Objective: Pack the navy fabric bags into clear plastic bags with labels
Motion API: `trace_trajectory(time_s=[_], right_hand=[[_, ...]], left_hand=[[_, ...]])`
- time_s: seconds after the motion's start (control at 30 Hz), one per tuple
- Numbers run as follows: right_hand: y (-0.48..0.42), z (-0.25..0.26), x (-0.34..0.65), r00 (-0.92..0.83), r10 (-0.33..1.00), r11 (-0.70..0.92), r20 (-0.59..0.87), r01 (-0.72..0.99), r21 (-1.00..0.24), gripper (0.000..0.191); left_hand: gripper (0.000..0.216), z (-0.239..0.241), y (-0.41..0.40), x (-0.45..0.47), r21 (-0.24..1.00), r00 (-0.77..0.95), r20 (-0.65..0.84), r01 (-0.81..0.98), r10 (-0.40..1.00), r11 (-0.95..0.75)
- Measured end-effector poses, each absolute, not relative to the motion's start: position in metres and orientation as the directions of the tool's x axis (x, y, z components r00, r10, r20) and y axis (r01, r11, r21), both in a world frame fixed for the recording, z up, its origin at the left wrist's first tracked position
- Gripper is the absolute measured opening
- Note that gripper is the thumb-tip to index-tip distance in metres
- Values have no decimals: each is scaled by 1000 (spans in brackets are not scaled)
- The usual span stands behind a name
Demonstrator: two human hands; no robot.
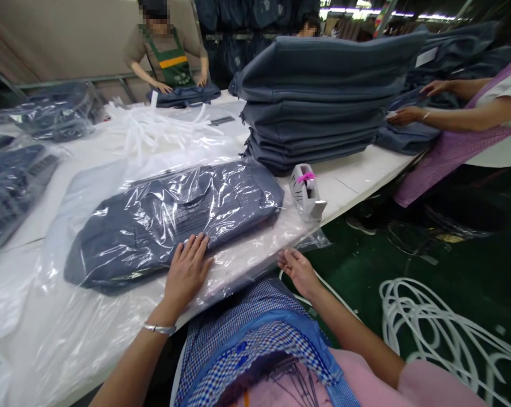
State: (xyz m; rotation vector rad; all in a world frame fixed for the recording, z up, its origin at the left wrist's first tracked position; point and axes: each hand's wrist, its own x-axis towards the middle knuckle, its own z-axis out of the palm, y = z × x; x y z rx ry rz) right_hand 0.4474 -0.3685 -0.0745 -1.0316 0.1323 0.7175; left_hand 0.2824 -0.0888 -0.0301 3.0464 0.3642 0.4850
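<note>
"Dark blue bag (pixel 247 206), wrapped in clear plastic (pixel 247 257): where does it lie?"

"On the table (pixel 353 183), just beyond the left hand (pixel 190 260), which rests flat at its near side, fingers slightly spread. The right hand (pixel 297 271) appears to pinch the plastic's loose edge."

"Which step is that?"

"Straightening the wrapping, I'd judge. The next move seems to call for steady pressure on the left while the right controls the slack."

"And the materials?"

"Smooth, soft-looking bag, long with rounded ends; thin, glossy, creased plastic."
</note>
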Motion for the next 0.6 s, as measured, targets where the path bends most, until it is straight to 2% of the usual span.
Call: trace_trajectory(time_s=[0.1, 0.3, 0.4, 0.5, 0.6], right_hand=[[-364, -78, 454, 786, 391, 376, -478, -611, -697, 33], [-382, -63, 474, 845, 332, 452, -418, -532, -716, 23], [-392, -51, 485, 838, 392, 371, -379, -521, -769, 24], [-401, -51, 496, 779, 490, 331, -391, -581, -744, 30], [-409, -62, 509, 787, 397, 381, -472, -609, -695, 34]], left_hand=[[61, -29, -88, 283, 85, 920, 313, 219, 235, -972], [61, -31, -88, 282, 108, 918, 322, 207, 231, -972], [62, -32, -89, 282, 94, 918, 324, 209, 228, -973], [62, -31, -89, 281, 97, 917, 329, 204, 225, -974], [60, -31, -87, 281, 101, 916, 341, 189, 213, -977]])
